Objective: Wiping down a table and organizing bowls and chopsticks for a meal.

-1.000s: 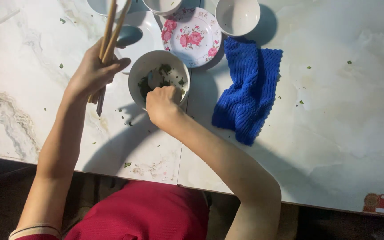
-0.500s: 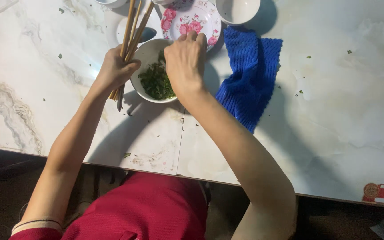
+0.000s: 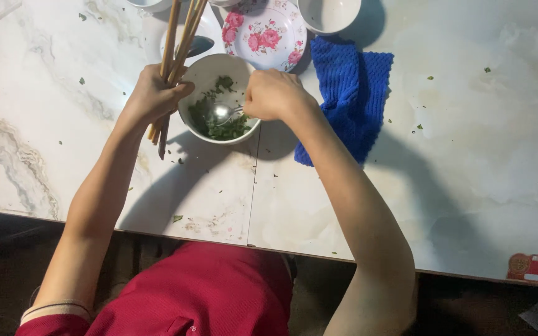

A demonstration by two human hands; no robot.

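Note:
A white bowl [image 3: 205, 70] with green leafy scraps stands on the marble table [image 3: 468, 155]. My left hand [image 3: 151, 94] grips a bundle of wooden chopsticks [image 3: 179, 37] and rests against the bowl's left rim. My right hand [image 3: 272, 94] is closed on a metal spoon [image 3: 222, 112] whose head lies inside the bowl among the greens.
A blue knitted cloth [image 3: 350, 96] lies right of the bowl. A floral plate [image 3: 264, 32], a white bowl [image 3: 328, 14] and another dish [image 3: 147, 4] stand along the far edge. Green bits are scattered over the tabletop. A small red sticker [image 3: 533, 267] is near the front right corner.
My right hand moved from over the bowl to its right side and now has a spoon in the greens. The left hand with the chopsticks stays against the bowl.

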